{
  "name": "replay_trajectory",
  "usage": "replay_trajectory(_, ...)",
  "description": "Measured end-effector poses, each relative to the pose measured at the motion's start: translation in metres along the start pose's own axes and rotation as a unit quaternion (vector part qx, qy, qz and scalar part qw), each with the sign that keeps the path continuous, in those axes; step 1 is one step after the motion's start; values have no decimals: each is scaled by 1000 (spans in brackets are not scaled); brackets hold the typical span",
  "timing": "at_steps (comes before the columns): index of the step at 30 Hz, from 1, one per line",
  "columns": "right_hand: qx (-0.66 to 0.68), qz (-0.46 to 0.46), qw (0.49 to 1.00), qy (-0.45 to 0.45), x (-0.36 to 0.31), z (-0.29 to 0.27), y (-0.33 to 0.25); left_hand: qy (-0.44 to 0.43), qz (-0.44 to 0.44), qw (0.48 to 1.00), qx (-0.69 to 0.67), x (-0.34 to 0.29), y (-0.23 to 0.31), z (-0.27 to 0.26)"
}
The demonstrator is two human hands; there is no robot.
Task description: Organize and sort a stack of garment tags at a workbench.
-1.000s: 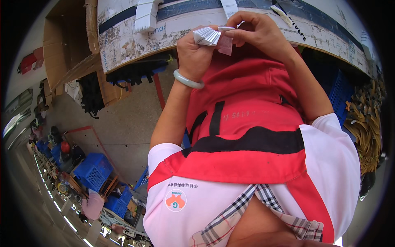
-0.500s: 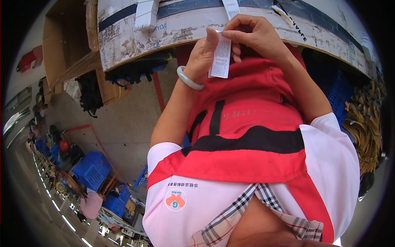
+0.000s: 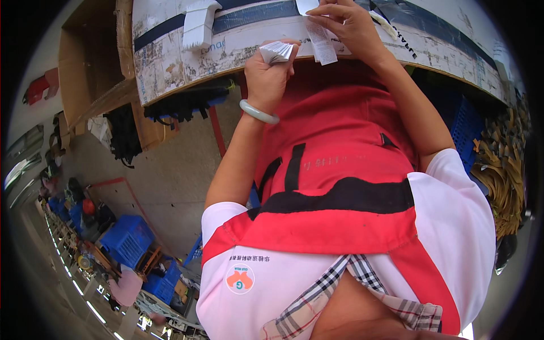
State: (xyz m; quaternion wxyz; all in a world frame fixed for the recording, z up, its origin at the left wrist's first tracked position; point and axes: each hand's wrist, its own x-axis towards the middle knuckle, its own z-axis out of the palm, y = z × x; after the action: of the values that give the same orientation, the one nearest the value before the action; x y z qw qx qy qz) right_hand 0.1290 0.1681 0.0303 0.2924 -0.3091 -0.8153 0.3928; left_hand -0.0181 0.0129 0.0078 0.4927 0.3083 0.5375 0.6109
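Observation:
My left hand, with a pale bangle at its wrist, is closed around a small bundle of folded white paper labels. The bundle's layered edges fan out above the fist. To the right, over the table's near edge, my right hand pinches a printed white label strip, whose lower end hangs over that edge. A white slip lies at the fingertips, partly cut off by the picture's top. Left of it, a stack of white labels stands on the table.
The worn, taped white worktop spans the top. A twisted pale strip lies right of my right hand. An open cardboard box is at far left; blue crates stand lower left. Brown pieces are piled at right.
My hands have moved apart. The left turned over, and its label bundle now shows. My right hand moved up and right over the table with the printed strip.

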Motion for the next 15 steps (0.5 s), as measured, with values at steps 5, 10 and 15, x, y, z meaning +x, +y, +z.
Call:
replay_trajectory(5, 91, 26, 989, -109, -16, -8, -34, 29, 311, 932, 185, 17, 5, -8)
replay_trajectory(10, 170, 81, 973, -136, -25, -8, -31, 19, 185, 978, 99, 6, 10, -4)
replay_trajectory(15, 186, 120, 959, -179, -26, -8, -31, 11, 122, 990, 72, 0, 10, -3)
